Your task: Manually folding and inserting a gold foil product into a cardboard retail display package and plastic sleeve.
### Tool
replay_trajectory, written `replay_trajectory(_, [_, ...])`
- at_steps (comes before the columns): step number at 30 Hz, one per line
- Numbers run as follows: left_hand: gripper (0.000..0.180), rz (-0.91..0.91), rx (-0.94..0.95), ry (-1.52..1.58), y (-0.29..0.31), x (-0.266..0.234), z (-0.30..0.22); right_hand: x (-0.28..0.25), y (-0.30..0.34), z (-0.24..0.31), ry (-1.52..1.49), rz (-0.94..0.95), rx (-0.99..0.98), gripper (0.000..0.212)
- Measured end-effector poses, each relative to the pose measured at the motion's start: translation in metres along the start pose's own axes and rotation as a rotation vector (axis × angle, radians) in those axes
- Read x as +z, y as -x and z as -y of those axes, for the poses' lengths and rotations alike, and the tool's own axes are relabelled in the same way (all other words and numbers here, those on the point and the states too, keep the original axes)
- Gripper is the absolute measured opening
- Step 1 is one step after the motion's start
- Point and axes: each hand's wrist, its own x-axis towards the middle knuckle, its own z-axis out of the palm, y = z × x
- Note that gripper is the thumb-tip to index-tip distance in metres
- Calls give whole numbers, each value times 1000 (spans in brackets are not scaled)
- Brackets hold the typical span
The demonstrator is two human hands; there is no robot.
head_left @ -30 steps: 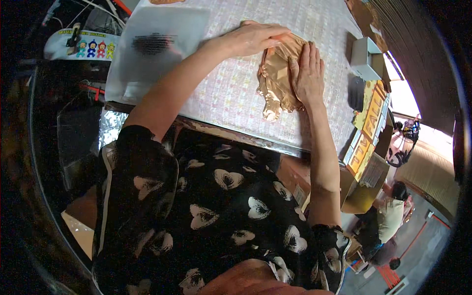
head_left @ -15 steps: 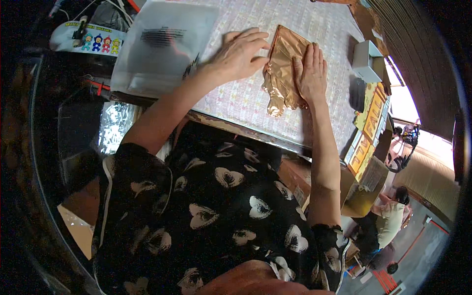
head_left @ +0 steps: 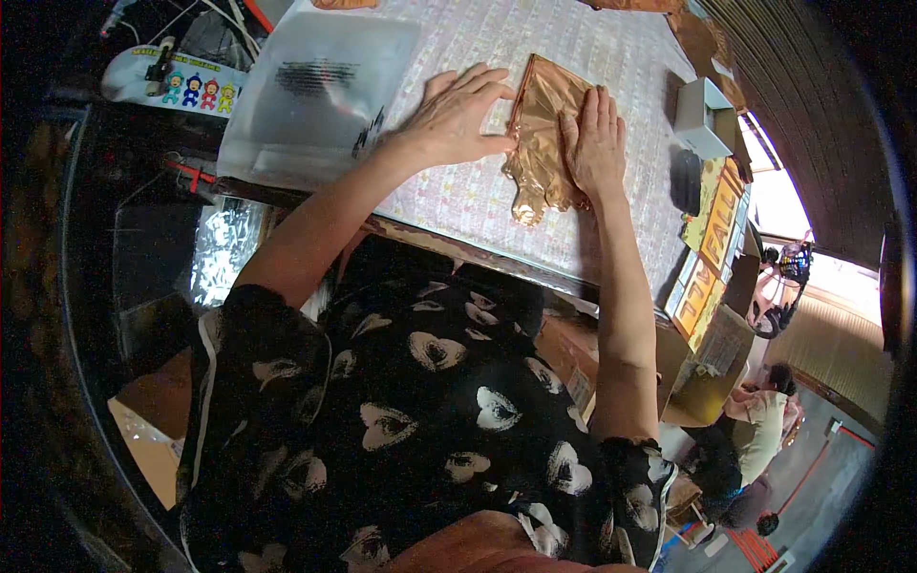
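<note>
A folded, shiny copper-coloured foil balloon [head_left: 546, 115] lies flat on the patterned tablecloth, its crinkled lower end toward me. My right hand [head_left: 594, 148] rests flat along its right side, fingers stretched out and pointing away from me. Against its left edge is my left hand [head_left: 460, 119], with fingers spread and the thumb tip at the foil's edge. Neither hand grips anything. Left of my left hand lies a stack of clear plastic bags [head_left: 315, 95] with dark print.
A small white open box [head_left: 705, 116] and a dark object [head_left: 685, 181] stand at the table's right side. Further right are a yellow-orange printed banner [head_left: 712, 248] and a cardboard box [head_left: 712, 368]. More copper foil [head_left: 693, 33] lies at the far right corner. Another person [head_left: 759, 425] sits further off.
The view has shifted slightly. My left hand has slid a little toward me along the foil's left edge, while my right hand stays flat on the foil.
</note>
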Motion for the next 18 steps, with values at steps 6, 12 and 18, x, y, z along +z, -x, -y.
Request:
replay_trajectory(6, [76,-5,98,-36,7,-11,11,-1,1,0,15,20,19,70])
replay_trajectory(12, [34,-283,234,45,-53,-8,35,-5,2,4,5,17,22,69])
replay_trajectory(18, [31,-228,132,47,-91,19,29,-7,1,6,-1,22,10,68])
